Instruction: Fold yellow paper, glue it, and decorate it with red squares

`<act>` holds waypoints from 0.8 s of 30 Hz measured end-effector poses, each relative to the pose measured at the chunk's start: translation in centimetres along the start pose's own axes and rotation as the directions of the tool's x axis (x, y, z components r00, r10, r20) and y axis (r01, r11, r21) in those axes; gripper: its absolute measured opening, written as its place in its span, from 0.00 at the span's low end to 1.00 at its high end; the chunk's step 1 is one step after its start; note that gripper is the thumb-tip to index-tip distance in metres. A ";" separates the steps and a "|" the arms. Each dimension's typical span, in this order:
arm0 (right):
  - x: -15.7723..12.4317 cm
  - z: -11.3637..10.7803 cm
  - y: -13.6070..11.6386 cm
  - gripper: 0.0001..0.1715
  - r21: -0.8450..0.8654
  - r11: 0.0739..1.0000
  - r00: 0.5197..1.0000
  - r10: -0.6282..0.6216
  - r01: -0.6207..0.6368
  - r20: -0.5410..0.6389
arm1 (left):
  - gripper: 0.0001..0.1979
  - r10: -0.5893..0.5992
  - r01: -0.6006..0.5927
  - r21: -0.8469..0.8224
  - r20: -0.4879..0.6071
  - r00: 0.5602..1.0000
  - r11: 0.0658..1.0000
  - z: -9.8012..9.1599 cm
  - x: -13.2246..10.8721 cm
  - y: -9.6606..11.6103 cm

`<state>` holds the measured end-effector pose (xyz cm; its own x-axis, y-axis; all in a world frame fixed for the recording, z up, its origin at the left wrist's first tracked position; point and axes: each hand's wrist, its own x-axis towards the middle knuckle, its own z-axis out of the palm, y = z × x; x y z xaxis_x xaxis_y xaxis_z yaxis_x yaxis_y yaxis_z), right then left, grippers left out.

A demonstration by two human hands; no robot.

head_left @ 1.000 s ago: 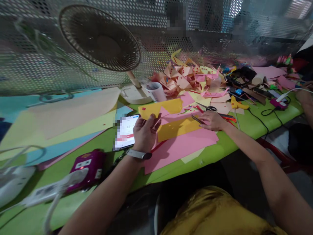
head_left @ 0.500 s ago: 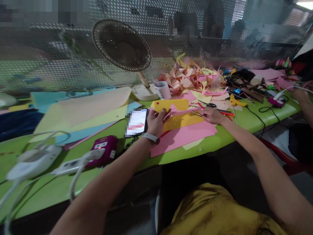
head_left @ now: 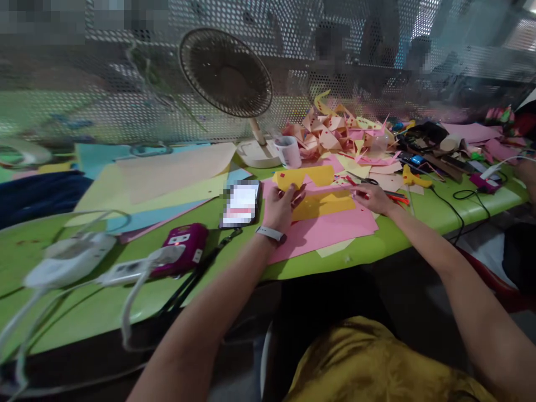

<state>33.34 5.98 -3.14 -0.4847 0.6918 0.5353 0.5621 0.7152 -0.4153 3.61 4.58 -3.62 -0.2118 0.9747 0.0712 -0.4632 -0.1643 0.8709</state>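
My left hand (head_left: 280, 206), with a white band on its wrist, rests on the sheets of paper and pinches the left end of a yellow paper piece (head_left: 323, 203). A phone (head_left: 242, 203) with a lit screen lies just left of that hand. My right hand (head_left: 372, 196) lies curled at the right end of the yellow piece, by a pair of scissors (head_left: 367, 182); whether it grips anything is unclear. Both hands sit over a large pink sheet (head_left: 330, 230) on the green table (head_left: 422, 219).
A desk fan (head_left: 228, 75) and a white cup (head_left: 290, 152) stand behind the hands. A heap of folded paper shapes (head_left: 335, 129) lies at the back right. Big coloured sheets (head_left: 167, 178), a magenta box (head_left: 180, 250) and a white power strip (head_left: 67, 267) occupy the left. Another person's arm (head_left: 528, 173) shows at the right edge.
The view has swung left and pulled back, so fan and hands sit farther right and smaller. My left hand stays at the yellow paper's left end, my right at its right end.
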 end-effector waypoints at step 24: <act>0.0 -0.4 -1.0 0.12 0.031 0.998 0.996 -0.056 0.054 0.065 | 0.13 -0.006 0.006 -0.028 0.015 1.000 1.000 0.4 0.3 0.8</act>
<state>33.06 5.23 -2.49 -0.5579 0.6556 0.5088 0.5139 0.7544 -0.4085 3.50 4.82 -2.72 -0.1961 0.9778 0.0736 -0.4885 -0.1625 0.8573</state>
